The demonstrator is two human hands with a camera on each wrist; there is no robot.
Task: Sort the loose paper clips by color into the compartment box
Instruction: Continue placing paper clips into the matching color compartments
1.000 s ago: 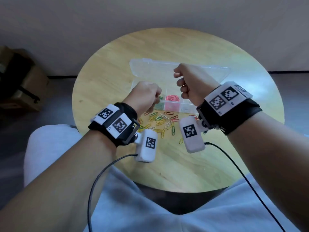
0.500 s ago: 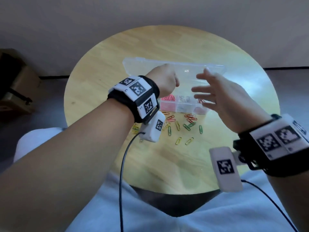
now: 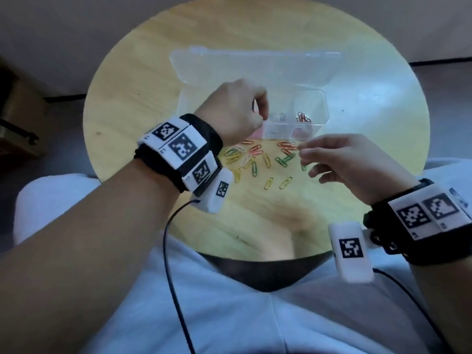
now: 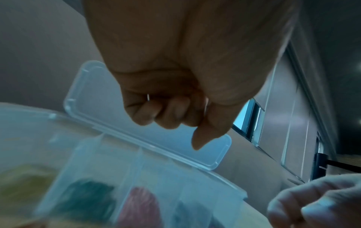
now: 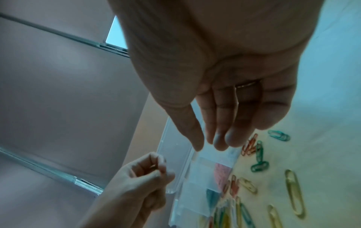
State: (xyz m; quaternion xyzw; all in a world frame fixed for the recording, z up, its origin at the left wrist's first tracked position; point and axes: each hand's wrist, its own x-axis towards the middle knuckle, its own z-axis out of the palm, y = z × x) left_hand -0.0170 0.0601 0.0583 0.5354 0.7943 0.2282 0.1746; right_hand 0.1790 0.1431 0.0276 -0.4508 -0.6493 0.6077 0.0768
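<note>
Sorting is under way, with the job well short of done: the compartment box [image 3: 315, 108] sits open on the round table [image 3: 132, 98], its clear lid [image 3: 255, 65] folded back on the far side, and several sections already hold clips (red ones show in the right-hand section in the head view; blurred green, pink and yellowish masses show in the left wrist view). A scatter of loose paper clips [image 3: 258, 162] in yellow, green, red and white lies on the table just in front of the box's near wall.

The left hand [image 3: 235, 111] hangs over the box's middle sections with its fingers curled in tight. A thin bright sliver shows between the curled fingers [image 4: 156, 111] in the left wrist view and a small glint in the right wrist view, so it probably holds a clip, perhaps a white or silver one, though the pictures are too blurred to be sure. By my reading this hand is at the drop step, and its next move calls for matching the clip's colour to the right section before letting go.

The right hand [image 3: 339, 162] is low over the right edge of the scatter, fingers straight and relaxed, holding nothing; its fingertips [image 5: 220, 143] point toward the red and green clips near the box. Its next move would be a fine pinch on a single clip, awkward where clips overlap.
</note>
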